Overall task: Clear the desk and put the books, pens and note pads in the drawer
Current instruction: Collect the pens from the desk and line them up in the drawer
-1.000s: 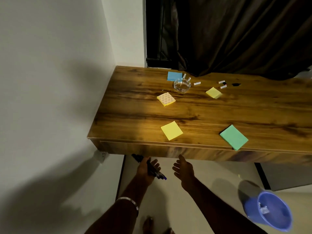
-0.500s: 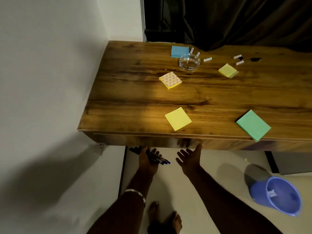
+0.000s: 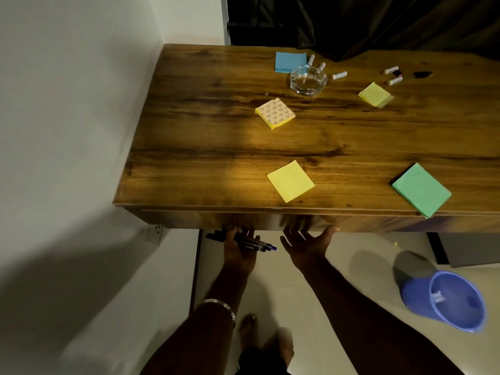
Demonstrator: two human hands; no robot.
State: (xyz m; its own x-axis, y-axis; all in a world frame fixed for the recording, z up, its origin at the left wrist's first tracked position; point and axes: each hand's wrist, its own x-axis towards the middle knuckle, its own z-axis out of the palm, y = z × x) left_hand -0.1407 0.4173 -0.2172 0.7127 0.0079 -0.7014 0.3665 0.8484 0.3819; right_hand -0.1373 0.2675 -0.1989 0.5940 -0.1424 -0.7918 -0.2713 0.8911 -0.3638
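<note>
The left hand (image 3: 239, 249) is down just below the front edge of the wooden table (image 3: 205, 147), fingers curled round a bundle of dark pens (image 3: 247, 241) that lies crosswise in the grip, a blue tip poking out to the right. A metal bangle (image 3: 220, 304) circles that forearm. The right hand (image 3: 308, 246) is beside it, palm turned up and fingers spread, holding nothing; its fingertips reach up to the underside of the table's front panel, where a drawer front (image 3: 270, 219) seems to run, though the seam is dim and I cannot tell whether it is pulled out at all.

On the table, a plain yellow note pad (image 3: 290, 180) sits near the front edge, with a green note pad (image 3: 421, 189) well to its right, one corner overhanging the edge. Further back lies a yellow pad with a patterned top sheet (image 3: 275, 113), then a glass ashtray (image 3: 308, 79) just beside a blue note pad (image 3: 289, 62). A pale yellow pad (image 3: 375, 94) lies off to the right, and several small white cylinders (image 3: 338, 75) are scattered near the ashtray and beyond.

On the floor to the right a blue bucket (image 3: 446, 300) is tipped on its side. Bare feet (image 3: 250, 330) show below.
</note>
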